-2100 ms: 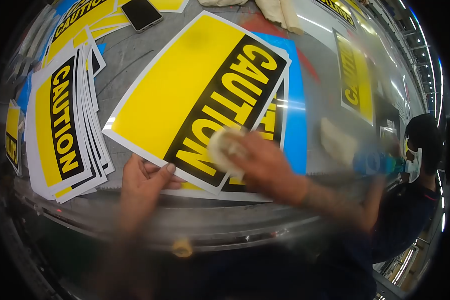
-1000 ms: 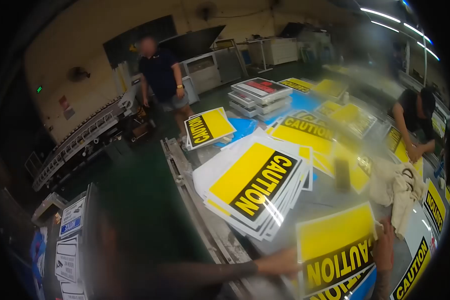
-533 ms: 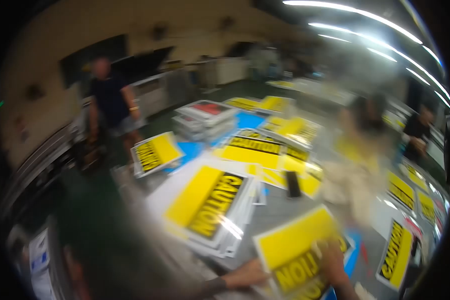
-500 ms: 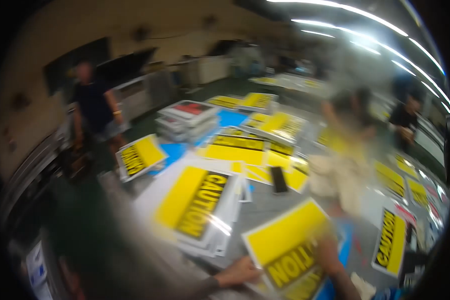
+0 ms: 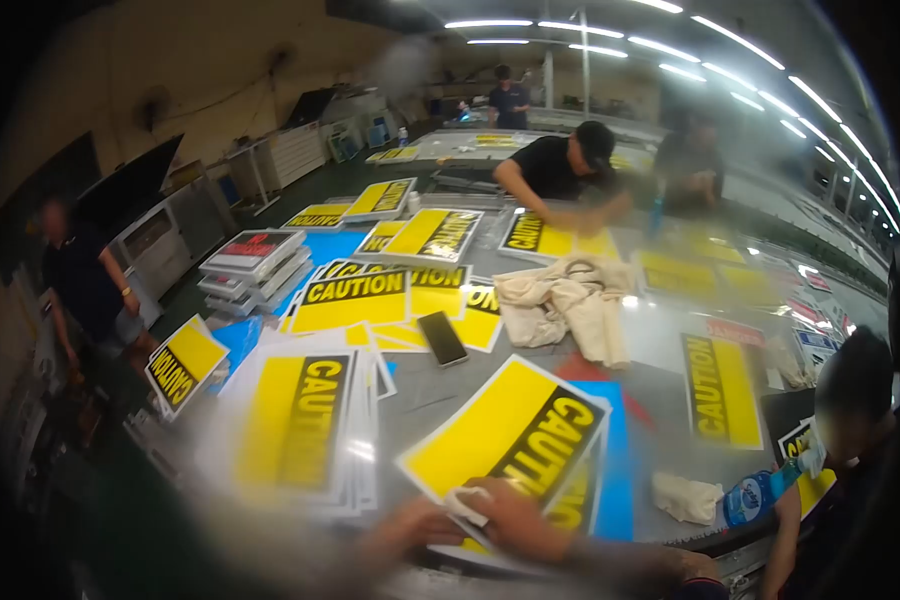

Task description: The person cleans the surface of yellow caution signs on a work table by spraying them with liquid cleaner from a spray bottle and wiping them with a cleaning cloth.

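Note:
A yellow and black CAUTION sign (image 5: 500, 430) lies tilted on the grey table, on top of another sign and a blue sheet (image 5: 618, 470). My right hand (image 5: 515, 515) presses a white cloth (image 5: 467, 503) onto the sign's near corner. My left hand (image 5: 410, 525) rests at the sign's near left edge, blurred. A stack of finished CAUTION signs (image 5: 295, 425) sits just left of my hands.
A phone (image 5: 442, 338) and a heap of beige rags (image 5: 565, 300) lie mid-table among more signs. A crumpled cloth (image 5: 686, 497) and a water bottle (image 5: 755, 495) sit at the right, by a masked person (image 5: 850, 420). Other people work at the far side and left.
The view has swung from the left of the room back toward the table. My right hand with the cloth is again on the sign's near corner.

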`<action>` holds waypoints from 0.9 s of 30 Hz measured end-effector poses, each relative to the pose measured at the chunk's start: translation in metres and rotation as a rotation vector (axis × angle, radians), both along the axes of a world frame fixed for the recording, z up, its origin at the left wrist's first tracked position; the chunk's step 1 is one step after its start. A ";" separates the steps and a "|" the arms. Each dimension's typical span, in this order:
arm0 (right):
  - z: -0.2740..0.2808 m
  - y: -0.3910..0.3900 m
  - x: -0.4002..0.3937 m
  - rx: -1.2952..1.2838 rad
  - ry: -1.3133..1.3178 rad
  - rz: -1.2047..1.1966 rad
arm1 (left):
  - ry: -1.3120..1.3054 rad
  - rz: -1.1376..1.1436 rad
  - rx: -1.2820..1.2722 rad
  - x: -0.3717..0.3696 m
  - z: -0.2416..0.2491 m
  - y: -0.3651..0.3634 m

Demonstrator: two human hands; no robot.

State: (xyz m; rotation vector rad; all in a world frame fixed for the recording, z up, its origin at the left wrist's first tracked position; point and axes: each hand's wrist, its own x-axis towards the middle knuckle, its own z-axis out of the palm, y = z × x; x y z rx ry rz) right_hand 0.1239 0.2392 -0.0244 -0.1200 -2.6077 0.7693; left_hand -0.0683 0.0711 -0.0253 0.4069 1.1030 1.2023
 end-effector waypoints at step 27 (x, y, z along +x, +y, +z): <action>0.024 0.016 0.020 0.057 -0.092 0.208 | 0.284 0.223 -0.024 0.028 0.020 0.008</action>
